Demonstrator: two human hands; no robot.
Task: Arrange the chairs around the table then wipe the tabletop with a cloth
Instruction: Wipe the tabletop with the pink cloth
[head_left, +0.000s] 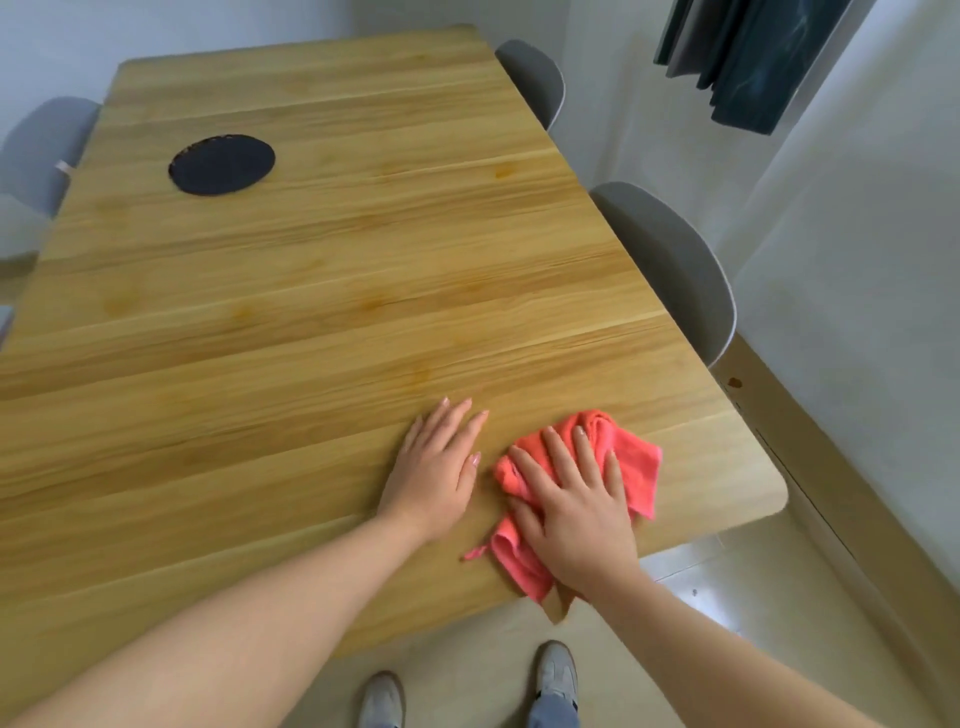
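A light wooden table (322, 291) fills most of the view. Near its front right corner lies a crumpled pink cloth (631, 457). My right hand (576, 499) presses flat on the cloth with fingers spread. Just left of it, my left hand (441, 462) rests flat on the bare wood, fingers straight. Two grey chairs are tucked in along the right side, one near (680, 270) and one far (537, 78). Another grey chair (41, 150) stands at the left side.
A black round mat (222, 164) lies on the far left part of the tabletop. A white wall runs close along the right, with a dark curtain (748, 57) at the top right. My shoes (556, 670) stand on the beige floor below the table's front edge.
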